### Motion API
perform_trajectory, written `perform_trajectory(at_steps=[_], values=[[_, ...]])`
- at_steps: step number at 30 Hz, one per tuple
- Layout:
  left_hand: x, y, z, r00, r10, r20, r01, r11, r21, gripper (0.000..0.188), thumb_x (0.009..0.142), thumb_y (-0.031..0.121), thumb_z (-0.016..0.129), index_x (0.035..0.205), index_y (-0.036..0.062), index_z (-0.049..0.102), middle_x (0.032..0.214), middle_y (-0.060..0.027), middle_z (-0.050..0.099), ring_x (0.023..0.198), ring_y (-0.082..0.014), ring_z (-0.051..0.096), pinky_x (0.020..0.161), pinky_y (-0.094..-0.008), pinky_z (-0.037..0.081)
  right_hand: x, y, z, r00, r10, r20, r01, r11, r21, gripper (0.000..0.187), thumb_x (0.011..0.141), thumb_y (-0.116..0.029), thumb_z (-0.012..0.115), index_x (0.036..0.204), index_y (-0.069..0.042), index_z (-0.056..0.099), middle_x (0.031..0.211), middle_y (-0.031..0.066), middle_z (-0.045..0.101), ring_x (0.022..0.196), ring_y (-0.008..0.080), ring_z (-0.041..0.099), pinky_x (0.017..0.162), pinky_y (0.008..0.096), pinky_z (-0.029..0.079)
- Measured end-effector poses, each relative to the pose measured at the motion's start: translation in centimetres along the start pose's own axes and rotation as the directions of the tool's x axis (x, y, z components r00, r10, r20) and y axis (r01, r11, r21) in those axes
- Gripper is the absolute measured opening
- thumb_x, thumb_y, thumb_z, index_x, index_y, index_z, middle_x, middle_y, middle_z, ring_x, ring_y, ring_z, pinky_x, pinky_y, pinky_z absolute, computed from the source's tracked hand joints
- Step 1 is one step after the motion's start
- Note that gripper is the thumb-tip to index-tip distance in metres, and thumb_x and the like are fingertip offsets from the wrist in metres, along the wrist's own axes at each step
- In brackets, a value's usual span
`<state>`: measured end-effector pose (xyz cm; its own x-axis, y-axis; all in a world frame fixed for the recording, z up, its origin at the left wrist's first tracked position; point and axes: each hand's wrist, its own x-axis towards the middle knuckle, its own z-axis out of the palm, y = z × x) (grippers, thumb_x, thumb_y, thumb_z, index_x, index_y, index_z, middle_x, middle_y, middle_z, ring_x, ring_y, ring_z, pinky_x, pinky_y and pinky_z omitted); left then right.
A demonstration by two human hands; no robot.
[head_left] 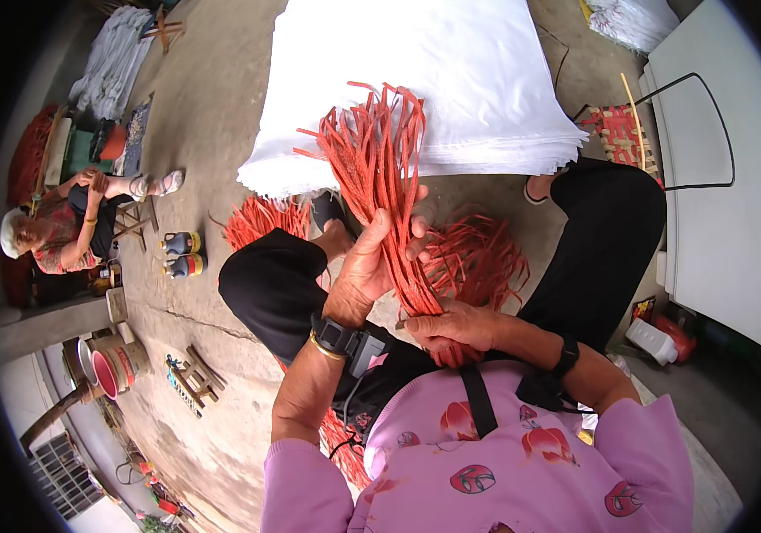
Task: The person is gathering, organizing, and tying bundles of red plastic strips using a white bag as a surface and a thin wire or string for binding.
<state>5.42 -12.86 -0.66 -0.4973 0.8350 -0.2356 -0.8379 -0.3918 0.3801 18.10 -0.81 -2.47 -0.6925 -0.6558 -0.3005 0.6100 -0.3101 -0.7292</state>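
Note:
A long bundle of red-orange strips [372, 164] slants up and away from my lap, its loose ends fanned over the near part of a white stack of fabric sheets [487, 80]. My left hand [376, 253] wraps round the bundle's middle, thumb on the near side and fingers coming round the right. Lower down, close to my chest, my right hand [456, 327] closes round the other end; some of its fingers are hidden. More red strips [478, 258] lie heaped on the floor between my legs, and another heap of strips [265, 222] shows beside my left knee.
A person [70, 218] sits on the far left. Two dark bottles [182, 253] stand on the concrete floor, with a small wooden stool [194, 377] nearer. To the right are a woven red-and-tan seat [618, 138], a white cabinet-like panel [727, 160] and a white container [651, 342].

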Motion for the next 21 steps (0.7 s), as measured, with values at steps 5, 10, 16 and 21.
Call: perform_trajectory(at_steps=[5,10,16,21], values=[[1.6,1.8,0.1,0.980,0.035,-0.196,0.005,0.980,0.200,0.033,0.086,0.016,0.062,0.116,0.0045,0.053,0.073,0.0005,0.053,0.065,-0.0114,0.051,0.071,-0.0303,0.050,-0.1,0.0,0.0,0.999,0.047,-0.022,-0.046,0.998,0.044,0.045,0.092,-0.043,0.052,0.062,-0.010,0.047,0.054,-0.0022,0.043,0.049,0.0075,0.040,0.047,0.0252,0.033],[4.7,5.9,0.7,0.971,0.069,-0.229,-0.018,0.975,0.220,0.023,0.088,0.015,0.061,0.107,0.0028,0.055,0.074,-0.0017,0.058,0.066,-0.0127,0.057,0.073,-0.0319,0.052,0.1,0.5,-0.3,0.997,0.032,-0.070,-0.027,0.997,0.076,0.044,0.092,-0.042,0.052,0.063,-0.010,0.047,0.055,-0.0020,0.043,0.050,0.0072,0.041,0.047,0.0244,0.035],[9.1,10.7,0.0,0.975,0.094,-0.203,-0.027,0.951,0.308,0.025,0.089,0.016,0.059,0.107,-0.0005,0.053,0.079,-0.0037,0.060,0.069,-0.0143,0.059,0.074,-0.0327,0.053,0.3,0.7,-0.6,0.991,0.018,-0.135,-0.008,0.998,0.068,0.044,0.092,-0.041,0.052,0.062,-0.010,0.046,0.056,-0.0021,0.044,0.050,0.0073,0.041,0.047,0.0256,0.034],[11.9,14.4,-3.0,0.970,0.052,-0.238,0.046,0.920,0.389,0.025,0.090,0.017,0.059,0.106,-0.0015,0.054,0.088,-0.0075,0.062,0.079,-0.0181,0.061,0.079,-0.0342,0.052,0.0,0.1,-1.1,0.981,-0.001,-0.196,0.011,0.999,0.053,0.043,0.093,-0.040,0.051,0.061,-0.011,0.044,0.055,-0.0028,0.040,0.050,0.0077,0.039,0.048,0.0264,0.033]])
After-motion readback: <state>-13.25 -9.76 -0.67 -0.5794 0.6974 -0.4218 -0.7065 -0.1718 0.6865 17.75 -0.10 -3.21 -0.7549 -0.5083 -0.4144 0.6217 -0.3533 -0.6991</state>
